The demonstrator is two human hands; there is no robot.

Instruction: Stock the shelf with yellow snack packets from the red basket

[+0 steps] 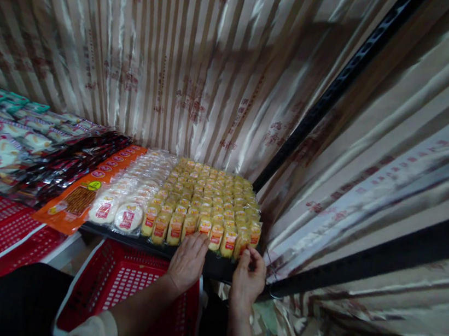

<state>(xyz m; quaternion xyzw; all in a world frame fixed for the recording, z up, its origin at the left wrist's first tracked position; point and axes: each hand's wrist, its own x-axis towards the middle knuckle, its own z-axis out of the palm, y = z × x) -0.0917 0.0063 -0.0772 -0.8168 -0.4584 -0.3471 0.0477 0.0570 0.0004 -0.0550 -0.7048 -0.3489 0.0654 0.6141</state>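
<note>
Rows of small yellow cakes in clear wrappers [204, 198], with red and yellow labels, stand on the shelf in front of me. My left hand [188, 262] lies with its fingers stretched out and fingertips against the front row. At the row's right end, my right hand [249, 277] is curled, its thumb and fingertips pinching the lower edge of one wrapped cake [243, 241]. That cake leans slightly beside its neighbours. Part of the grip is hidden behind the fingers.
White round packets [129, 217], an orange snack bag [80, 196] and dark shiny packets [72, 156] lie to the left. Below the shelf [220, 266] sits a red basket [130, 282]. Black metal posts [334, 89] and printed curtain-like sheeting [205, 66] enclose the back and right.
</note>
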